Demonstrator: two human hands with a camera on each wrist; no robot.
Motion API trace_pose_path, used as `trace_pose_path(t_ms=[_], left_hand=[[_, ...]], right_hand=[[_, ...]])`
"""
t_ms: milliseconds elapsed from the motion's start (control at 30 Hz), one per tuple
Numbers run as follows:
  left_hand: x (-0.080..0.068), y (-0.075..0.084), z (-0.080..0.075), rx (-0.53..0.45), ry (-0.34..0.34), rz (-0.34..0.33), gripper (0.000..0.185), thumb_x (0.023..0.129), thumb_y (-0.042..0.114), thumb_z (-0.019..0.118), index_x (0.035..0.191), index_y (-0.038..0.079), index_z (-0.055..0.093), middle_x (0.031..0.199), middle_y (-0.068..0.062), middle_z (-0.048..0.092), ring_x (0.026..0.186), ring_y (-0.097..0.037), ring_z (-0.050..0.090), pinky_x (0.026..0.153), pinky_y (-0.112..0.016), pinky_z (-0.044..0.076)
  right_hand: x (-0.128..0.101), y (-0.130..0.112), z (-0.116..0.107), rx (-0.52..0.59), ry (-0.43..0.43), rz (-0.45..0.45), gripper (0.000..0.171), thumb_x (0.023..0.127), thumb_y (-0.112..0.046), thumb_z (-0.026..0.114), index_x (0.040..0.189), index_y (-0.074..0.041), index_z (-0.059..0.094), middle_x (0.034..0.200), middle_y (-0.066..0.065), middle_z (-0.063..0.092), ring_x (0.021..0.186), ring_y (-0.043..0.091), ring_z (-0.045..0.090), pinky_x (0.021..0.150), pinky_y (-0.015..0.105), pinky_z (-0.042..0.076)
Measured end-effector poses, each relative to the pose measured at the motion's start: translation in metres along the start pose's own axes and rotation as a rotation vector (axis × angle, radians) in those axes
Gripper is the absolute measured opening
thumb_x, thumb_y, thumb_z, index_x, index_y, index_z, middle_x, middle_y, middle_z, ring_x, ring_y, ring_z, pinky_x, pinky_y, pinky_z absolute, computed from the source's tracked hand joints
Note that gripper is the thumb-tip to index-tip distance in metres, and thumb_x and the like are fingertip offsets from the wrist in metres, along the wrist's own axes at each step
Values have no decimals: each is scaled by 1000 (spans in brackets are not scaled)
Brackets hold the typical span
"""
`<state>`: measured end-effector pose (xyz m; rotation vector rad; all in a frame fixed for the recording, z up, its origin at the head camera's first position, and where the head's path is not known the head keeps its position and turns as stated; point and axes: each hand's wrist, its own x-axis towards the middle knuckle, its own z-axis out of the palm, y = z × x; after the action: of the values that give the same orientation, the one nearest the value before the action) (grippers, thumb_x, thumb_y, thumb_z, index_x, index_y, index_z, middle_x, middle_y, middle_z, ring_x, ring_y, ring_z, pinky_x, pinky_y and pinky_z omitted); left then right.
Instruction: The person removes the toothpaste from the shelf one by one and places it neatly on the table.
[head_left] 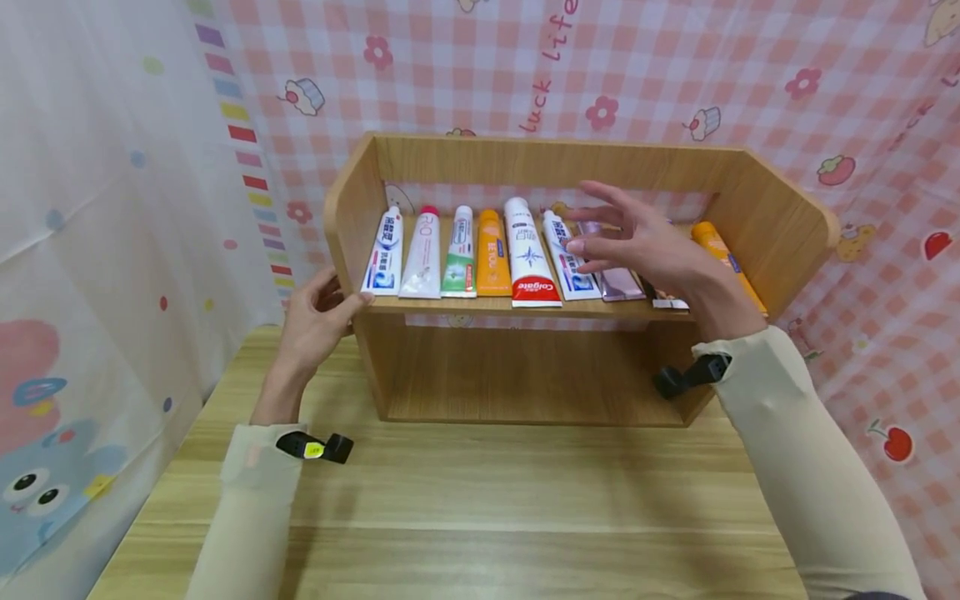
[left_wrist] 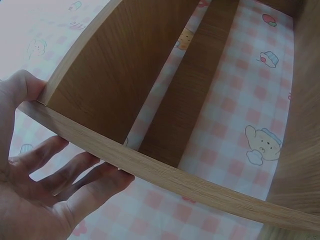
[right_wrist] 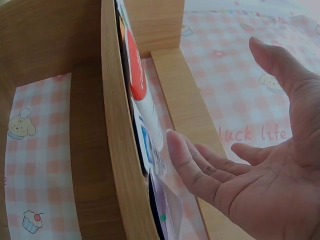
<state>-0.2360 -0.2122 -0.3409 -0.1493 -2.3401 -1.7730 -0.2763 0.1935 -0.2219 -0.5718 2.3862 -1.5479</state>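
A two-level wooden shelf point(head_left: 540, 162) stands on the table, a row of toothpaste tubes lying along its upper level. My left hand point(head_left: 311, 325) grips the shelf's left side panel point(left_wrist: 90, 137), thumb at the front edge and fingers on the outer side. Over the right part of the row my right hand point(head_left: 645, 242) is raised, fingers spread and holding nothing. Beneath or beside it lie a blue-and-white tube point(head_left: 572, 265), a purple tube point(head_left: 621, 285) and a partly hidden tube point(head_left: 670, 302). A large white Colgate tube point(head_left: 534, 254) lies left of these.
Further left are an orange tube point(head_left: 492, 254), a green-and-white tube point(head_left: 460, 258), a pink-capped tube point(head_left: 423, 258) and another blue-and-white tube point(head_left: 384, 254). At the right end leans an orange tube point(head_left: 723, 250). The wood-grain table point(head_left: 480, 508) extends in front; a checked cloth point(head_left: 465, 75) hangs behind.
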Motion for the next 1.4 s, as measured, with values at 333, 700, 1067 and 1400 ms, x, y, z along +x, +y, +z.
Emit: trace_pose_path(t_ms=[333, 700, 1067, 1400], left_hand=[[0, -3, 2, -4, 15, 6, 61, 96, 28, 67, 153, 21, 48, 148, -14, 54, 121, -28, 56, 78, -24, 58], [-2, -2, 2, -12, 14, 4, 62, 96, 28, 66, 154, 19, 46, 151, -15, 52, 123, -29, 55, 77, -21, 57], [-1, -4, 2, -28, 23, 16, 59, 96, 26, 66, 152, 17, 50, 147, -16, 54, 119, -25, 56, 77, -22, 58], [0, -6, 2, -3, 21, 21, 62, 96, 30, 67, 154, 22, 47, 149, -15, 53, 123, -29, 56, 79, -22, 57]], right_hand=[[20, -4, 14, -49, -36, 92, 98, 91, -31, 78, 165, -26, 14, 160, 11, 42, 125, 29, 62, 93, 40, 59], [37, -21, 33, -293, -13, 191, 108, 88, -37, 80, 166, -25, 8, 155, 15, 48, 117, 30, 66, 93, 41, 58], [48, -28, 51, -506, 85, 239, 104, 86, -36, 81, 165, -20, 15, 144, 12, 57, 116, 30, 60, 99, 44, 53], [53, -25, 55, -617, 102, 237, 94, 86, -39, 81, 161, -21, 29, 145, 12, 58, 123, 30, 57, 105, 47, 46]])
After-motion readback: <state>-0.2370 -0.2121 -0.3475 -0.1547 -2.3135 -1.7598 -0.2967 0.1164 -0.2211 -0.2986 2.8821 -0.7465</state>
